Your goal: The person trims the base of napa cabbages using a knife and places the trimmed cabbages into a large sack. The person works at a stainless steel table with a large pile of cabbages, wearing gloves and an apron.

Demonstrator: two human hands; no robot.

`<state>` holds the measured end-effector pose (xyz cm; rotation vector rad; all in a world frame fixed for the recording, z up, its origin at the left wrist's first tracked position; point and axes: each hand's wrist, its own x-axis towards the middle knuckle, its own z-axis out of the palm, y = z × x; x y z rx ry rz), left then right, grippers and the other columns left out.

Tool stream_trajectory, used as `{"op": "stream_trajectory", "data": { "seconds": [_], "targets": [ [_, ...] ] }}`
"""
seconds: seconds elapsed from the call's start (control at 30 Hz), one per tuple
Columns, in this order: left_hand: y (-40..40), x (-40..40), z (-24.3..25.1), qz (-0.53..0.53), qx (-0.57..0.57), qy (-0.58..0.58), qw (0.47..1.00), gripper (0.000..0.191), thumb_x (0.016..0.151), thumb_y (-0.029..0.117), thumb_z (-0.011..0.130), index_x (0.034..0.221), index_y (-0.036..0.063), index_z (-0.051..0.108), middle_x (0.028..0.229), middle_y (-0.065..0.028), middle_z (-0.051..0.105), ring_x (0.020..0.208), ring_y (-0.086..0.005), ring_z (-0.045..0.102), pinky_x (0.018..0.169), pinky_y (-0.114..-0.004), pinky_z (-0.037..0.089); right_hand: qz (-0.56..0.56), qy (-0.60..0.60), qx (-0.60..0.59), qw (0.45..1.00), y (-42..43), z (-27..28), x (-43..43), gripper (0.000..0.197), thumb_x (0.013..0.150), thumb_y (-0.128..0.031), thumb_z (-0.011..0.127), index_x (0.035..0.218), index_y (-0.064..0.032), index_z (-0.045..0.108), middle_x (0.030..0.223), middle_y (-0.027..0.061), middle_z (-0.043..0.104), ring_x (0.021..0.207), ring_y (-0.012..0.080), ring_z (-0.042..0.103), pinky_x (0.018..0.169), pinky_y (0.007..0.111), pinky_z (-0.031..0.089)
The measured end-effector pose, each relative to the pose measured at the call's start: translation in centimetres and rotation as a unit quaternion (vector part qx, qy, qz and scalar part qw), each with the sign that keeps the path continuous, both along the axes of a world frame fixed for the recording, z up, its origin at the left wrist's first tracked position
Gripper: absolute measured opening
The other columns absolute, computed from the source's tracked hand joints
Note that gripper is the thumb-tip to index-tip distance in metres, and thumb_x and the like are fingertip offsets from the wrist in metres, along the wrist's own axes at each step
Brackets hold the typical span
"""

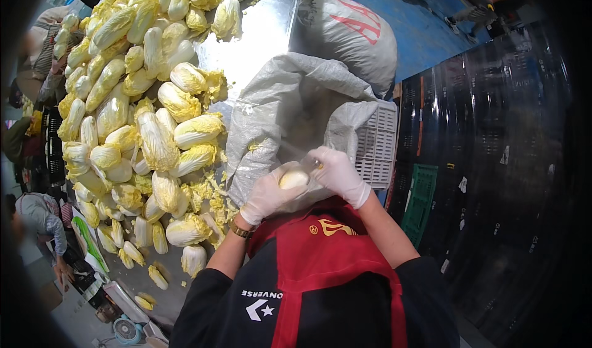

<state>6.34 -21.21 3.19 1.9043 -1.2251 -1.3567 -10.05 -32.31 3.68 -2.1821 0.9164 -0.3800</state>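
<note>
My left hand [273,188], in a white glove, grips a napa cabbage [294,179] whose pale rounded end faces up. Close beside it, my gloved right hand [340,174] is closed on a small blade-like tool [317,164], seemingly a knife. Motion blurs the tool, and my fingers hide most of its handle. Both hands are over the near edge of an open white woven sack [259,102]. Its mouth is folded outwards, and its inside is dim. A scrap of yellow leaf [254,145] clings to the sack's left fold.
Many napa cabbages [157,139] are heaped on the metal table [268,28] at left, with leaf trimmings [217,200] alongside. A white plastic crate [379,144] stands behind the sack's right side. Beyond lies a full woven sack [347,33]. Dark stacked crates [481,153] line the right. Co-workers [41,218] work at far left.
</note>
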Motion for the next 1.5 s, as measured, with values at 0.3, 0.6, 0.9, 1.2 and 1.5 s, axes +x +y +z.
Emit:
{"op": "stream_trajectory", "data": {
  "seconds": [0.3,0.6,0.9,1.2,1.5],
  "targets": [
    [-0.1,0.2,-1.0,0.235,-0.051,0.564,0.79,0.066,0.097,0.052,0.042,0.135,-0.0005,0.042,0.12,-0.0094,0.058,0.1,-0.0143,0.059,0.086,-0.028,0.048,-0.247,-0.055,0.405,0.879,-0.4,1.5,-0.4,0.022,0.082,-0.018,0.071,0.096,-0.0013,0.069,0.081,0.0045,0.069,0.072,0.0082,0.06,0.068,0.024,0.049],
    [-1.0,-2.5,-3.9,0.242,-0.133,0.381,0.883,0.046,0.096,0.043,0.052,0.118,0.0025,0.054,0.101,-0.0028,0.06,0.087,-0.0095,0.056,0.078,-0.024,0.048,-0.166,-0.024,0.285,0.944,2.5,1.1,1.2,0.04,0.075,-0.031,0.072,0.097,0.0015,0.064,0.08,0.0174,0.067,0.075,0.0281,0.067,0.068,0.034,0.051],
    [-0.3,-0.6,-3.7,0.304,-0.055,0.533,0.788,0.054,0.095,0.049,0.048,0.119,0.0018,0.055,0.105,-0.0065,0.063,0.093,-0.013,0.061,0.082,-0.026,0.051,-0.166,-0.027,0.262,0.95,1.9,-2.1,0.6,0.039,0.073,-0.027,0.068,0.099,0.001,0.064,0.081,0.019,0.067,0.076,0.03,0.067,0.068,0.035,0.051],
    [-0.7,0.9,-4.0,0.331,-0.104,0.587,0.732,0.064,0.093,0.055,0.045,0.132,0.0038,0.044,0.121,-0.016,0.056,0.105,-0.0273,0.06,0.092,-0.039,0.051,-0.183,-0.04,0.152,0.97,0.3,-1.7,1.0,0.035,0.078,-0.027,0.072,0.107,-0.0063,0.067,0.089,0.0144,0.07,0.078,0.0264,0.068,0.072,0.033,0.053],
    [-1.1,-0.8,-4.0,0.298,-0.177,0.508,0.789,0.052,0.101,0.041,0.037,0.135,0.0017,0.04,0.126,-0.0098,0.052,0.114,-0.0179,0.052,0.098,-0.03,0.043,-0.133,0.013,0.09,0.987,1.2,1.5,3.3,0.045,0.077,-0.037,0.073,0.106,-0.0041,0.067,0.091,0.0144,0.069,0.076,0.0264,0.068,0.071,0.033,0.052]
  ]
}}
